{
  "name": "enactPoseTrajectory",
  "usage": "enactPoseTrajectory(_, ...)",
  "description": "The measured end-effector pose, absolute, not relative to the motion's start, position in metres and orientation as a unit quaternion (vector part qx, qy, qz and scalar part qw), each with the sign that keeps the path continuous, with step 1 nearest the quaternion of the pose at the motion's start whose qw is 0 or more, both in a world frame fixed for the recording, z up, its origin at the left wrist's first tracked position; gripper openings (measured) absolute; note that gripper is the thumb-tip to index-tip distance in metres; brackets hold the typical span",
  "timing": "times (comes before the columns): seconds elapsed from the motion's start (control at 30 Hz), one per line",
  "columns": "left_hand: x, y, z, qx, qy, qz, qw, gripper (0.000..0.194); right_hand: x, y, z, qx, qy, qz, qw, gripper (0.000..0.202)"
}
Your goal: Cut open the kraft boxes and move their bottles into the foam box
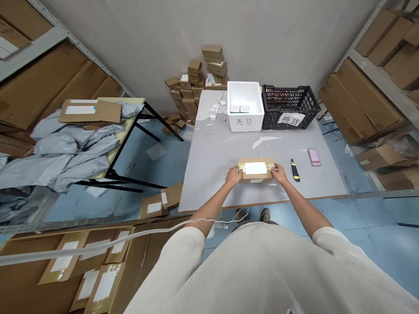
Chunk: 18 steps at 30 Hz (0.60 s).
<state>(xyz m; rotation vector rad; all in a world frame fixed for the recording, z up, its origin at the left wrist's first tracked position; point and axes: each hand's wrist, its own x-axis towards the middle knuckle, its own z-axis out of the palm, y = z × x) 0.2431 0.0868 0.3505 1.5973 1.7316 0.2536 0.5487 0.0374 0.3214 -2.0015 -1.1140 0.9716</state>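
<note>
Fingers [240, 171] of the left hand [233, 175] and right hand [279, 174] grasp opposite ends of the box [256, 169] near the front of the worktop [209, 174]. Slick tape [270, 165] could loosen that hold; a rightward swing might knock the knife [295, 170] (blade exposure unclear).

Past the carton [256, 170], tabletop [209, 150] runs free to white box [246, 127] and crate [272, 121].

One crate [271, 121], one cutter [295, 170] (two hands [234, 175] [279, 173])
</note>
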Motion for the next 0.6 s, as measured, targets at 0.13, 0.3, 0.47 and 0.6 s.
enactPoseTrajectory(0.13, 0.250, 0.087, 0.351, 0.623, 0.650, 0.128, 0.416, 0.068, 0.551, 0.039, 0.312, -0.712, -0.446, 0.431, 0.330, 0.075)
enactPoseTrajectory(0.3, 0.253, 0.084, 0.351, 0.597, 0.647, 0.139, 0.454, 0.101, 0.554, 0.039, 0.308, -0.681, -0.435, 0.473, 0.351, 0.098)
enactPoseTrajectory(0.47, 0.255, 0.080, 0.356, 0.575, 0.670, 0.138, 0.448, 0.108, 0.554, 0.043, 0.312, -0.684, -0.432, 0.470, 0.354, 0.106)
enactPoseTrajectory(0.6, 0.259, 0.087, 0.365, 0.558, 0.682, 0.178, 0.438, 0.100, 0.554, 0.053, 0.326, -0.672, -0.460, 0.449, 0.367, 0.105)
